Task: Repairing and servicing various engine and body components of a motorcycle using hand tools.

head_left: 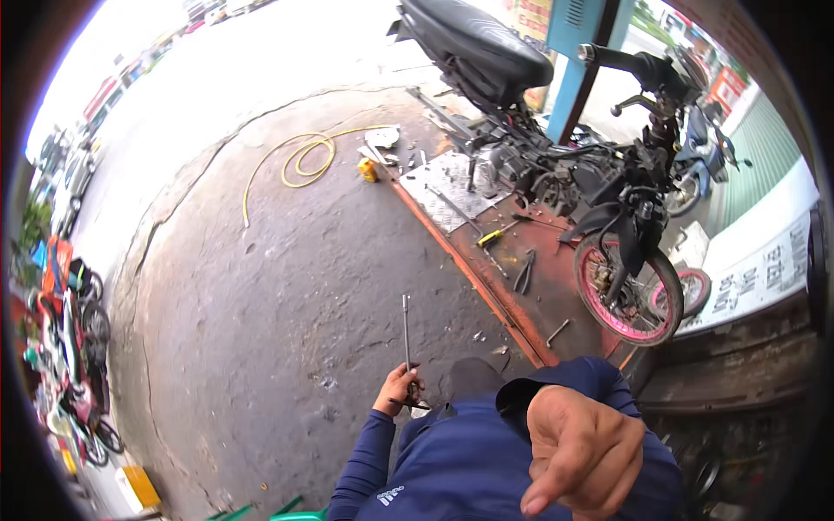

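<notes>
My left hand [398, 391] grips a long metal T-handled wrench [407, 334], held upright at the lower middle. My right hand [582, 447] is large in the lower right, close to the camera, with its fingers bent; whether it holds anything is hidden. A partly stripped motorbike [621, 226] with a pink front rim stands on a rusty red platform [530, 334] up and to the right. On that platform lie pliers [525, 273], a yellow-handled screwdriver [493, 236], a small wrench [558, 333] and a checker plate [452, 191].
A coiled yellow hose [308, 161] lies on the cracked concrete [261, 330], near a small yellow object [367, 171]. Parked motorbikes [82, 365] line the left edge. A blue post [573, 95], another scooter [695, 156] and a white sign board [756, 269] are at the right.
</notes>
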